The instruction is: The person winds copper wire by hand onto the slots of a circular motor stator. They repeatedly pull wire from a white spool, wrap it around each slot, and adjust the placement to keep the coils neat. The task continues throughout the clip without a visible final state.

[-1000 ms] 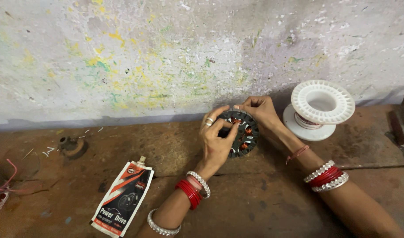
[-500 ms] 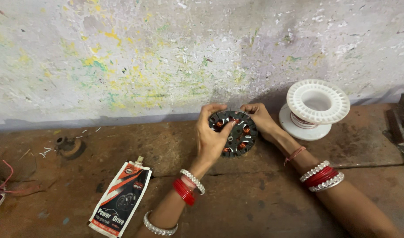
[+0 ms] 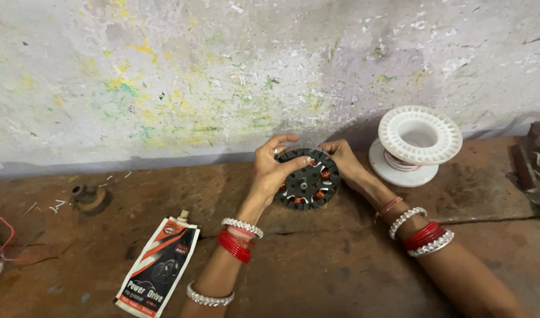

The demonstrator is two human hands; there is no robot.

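Note:
Both my hands hold a round black motor stator [image 3: 310, 184] with copper coils, tilted up on its edge on the brown bench near the wall. My left hand [image 3: 272, 171] grips its left rim, thumb across the face. My right hand [image 3: 343, 159] holds the right rim from behind. Red and silver bangles circle both wrists.
A white plastic wire spool [image 3: 418, 141] stands just right of my hands. A black, white and red grease pouch [image 3: 159, 268] lies at the front left. A small rusty metal part [image 3: 88, 198] sits at the left. Dark metal objects [image 3: 536, 162] line the right edge. The paint-flecked wall [image 3: 223, 76] rises behind.
The stator has been tipped up from lying flat toward facing me. Both hands shifted slightly left with it.

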